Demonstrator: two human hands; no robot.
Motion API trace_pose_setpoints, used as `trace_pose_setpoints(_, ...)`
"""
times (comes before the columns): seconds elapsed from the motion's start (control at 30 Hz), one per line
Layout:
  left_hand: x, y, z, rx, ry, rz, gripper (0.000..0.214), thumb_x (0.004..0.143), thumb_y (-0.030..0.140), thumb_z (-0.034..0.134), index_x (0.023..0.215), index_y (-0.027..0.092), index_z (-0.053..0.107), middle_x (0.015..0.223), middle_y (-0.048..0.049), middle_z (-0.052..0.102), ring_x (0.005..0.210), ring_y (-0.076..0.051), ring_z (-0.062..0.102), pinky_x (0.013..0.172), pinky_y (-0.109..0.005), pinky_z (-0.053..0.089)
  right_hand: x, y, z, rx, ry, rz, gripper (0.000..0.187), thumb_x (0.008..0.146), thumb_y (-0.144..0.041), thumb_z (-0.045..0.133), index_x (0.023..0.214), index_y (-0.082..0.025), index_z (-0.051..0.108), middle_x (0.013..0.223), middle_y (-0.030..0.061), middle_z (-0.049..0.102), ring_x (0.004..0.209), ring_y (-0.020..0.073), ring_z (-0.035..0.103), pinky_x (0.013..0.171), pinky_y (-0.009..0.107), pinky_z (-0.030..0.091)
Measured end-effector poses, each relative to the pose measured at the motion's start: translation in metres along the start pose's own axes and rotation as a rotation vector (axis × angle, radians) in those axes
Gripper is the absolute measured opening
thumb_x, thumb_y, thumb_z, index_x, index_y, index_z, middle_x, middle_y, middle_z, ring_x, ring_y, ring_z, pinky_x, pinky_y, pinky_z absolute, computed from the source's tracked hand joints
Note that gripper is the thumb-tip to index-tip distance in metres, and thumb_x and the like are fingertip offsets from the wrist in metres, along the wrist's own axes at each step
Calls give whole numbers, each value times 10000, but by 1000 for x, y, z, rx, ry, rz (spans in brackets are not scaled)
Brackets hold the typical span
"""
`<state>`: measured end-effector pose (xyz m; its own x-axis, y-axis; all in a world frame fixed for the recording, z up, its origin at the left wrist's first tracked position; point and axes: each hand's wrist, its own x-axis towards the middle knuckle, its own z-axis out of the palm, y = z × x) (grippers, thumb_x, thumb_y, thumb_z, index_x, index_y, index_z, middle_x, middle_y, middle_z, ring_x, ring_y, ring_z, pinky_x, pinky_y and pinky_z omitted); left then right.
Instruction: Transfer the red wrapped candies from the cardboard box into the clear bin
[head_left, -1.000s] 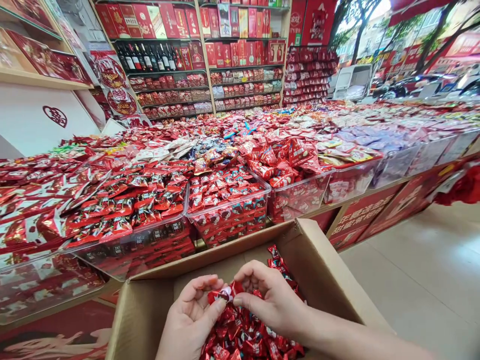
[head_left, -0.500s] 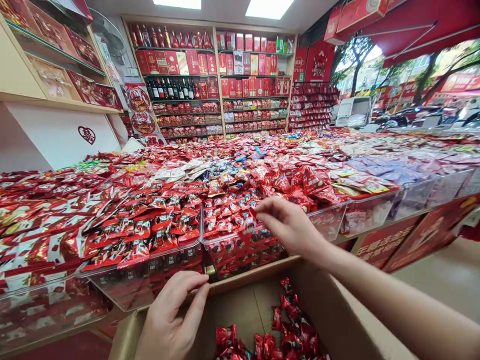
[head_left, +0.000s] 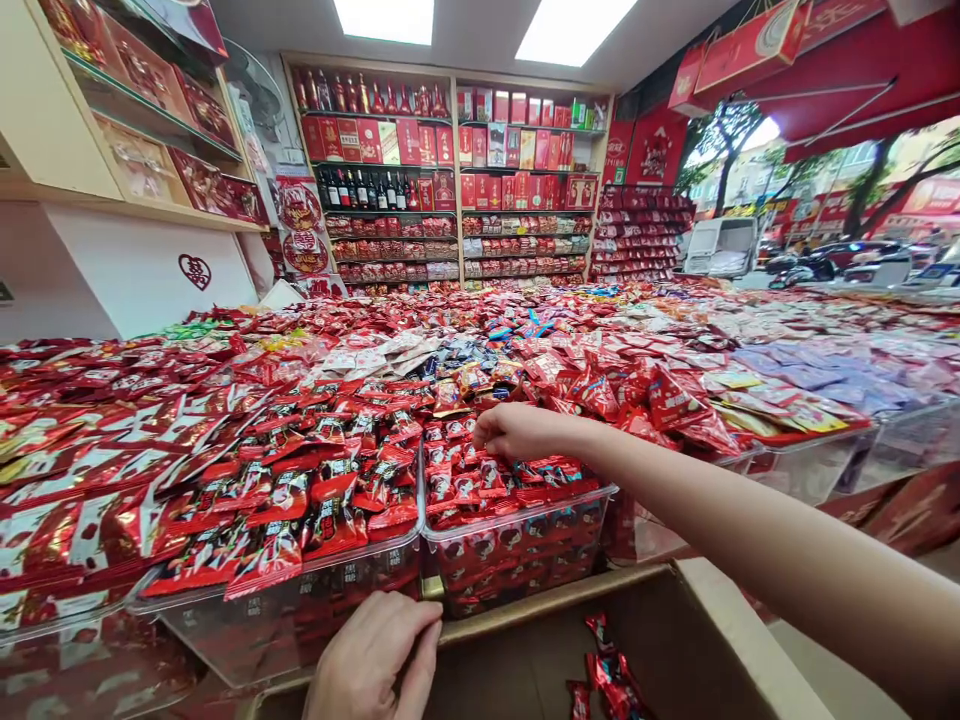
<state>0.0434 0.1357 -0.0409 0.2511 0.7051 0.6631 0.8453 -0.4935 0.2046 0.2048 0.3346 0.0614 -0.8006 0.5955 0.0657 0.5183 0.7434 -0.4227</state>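
Both hands are well apart: the person's right hand (head_left: 502,432) curls its fingertips down at small red candies (head_left: 457,485) in a clear bin (head_left: 525,545), and whether it grips one cannot be told. Near that bin's front, the left hand (head_left: 375,655) sits at the rim of a cardboard box (head_left: 742,635), thumb and fingers narrowly spaced, its hold unclear. To its right, loose candies (head_left: 613,682) lie inside; ahead of it, larger red packets (head_left: 330,510) are heaped.

Open air leads down to the sweets (head_left: 446,488) at the left of the see-through tub (head_left: 517,514). The right hand (head_left: 496,432) and its arm (head_left: 697,495) block the tub's back right part. The left hand (head_left: 375,652) is in the way near the far rim of the box (head_left: 559,603)
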Motion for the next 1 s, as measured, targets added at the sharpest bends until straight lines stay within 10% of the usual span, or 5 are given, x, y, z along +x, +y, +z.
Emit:
trace_pose_setpoints(0.8,-3,0,3,24,15,1,209,736,83,531,914,193,534,697,-32,619,620,-156,569,586,-261,460,2,-5,17,-167,157,-95,215,711,-76,512,830,-159,671,791,63,672,738,171,594,639,248,416)
trace_pose_setpoints(1.0,-3,3,3,14,14,-42,180,744,98,522,893,195,553,705,-28,625,634,-159,572,612,-273,451,-59,-45,1,113,381,-239,147,766,-149,508,831,-138,639,780,40,653,714,129,581,664,236,439)
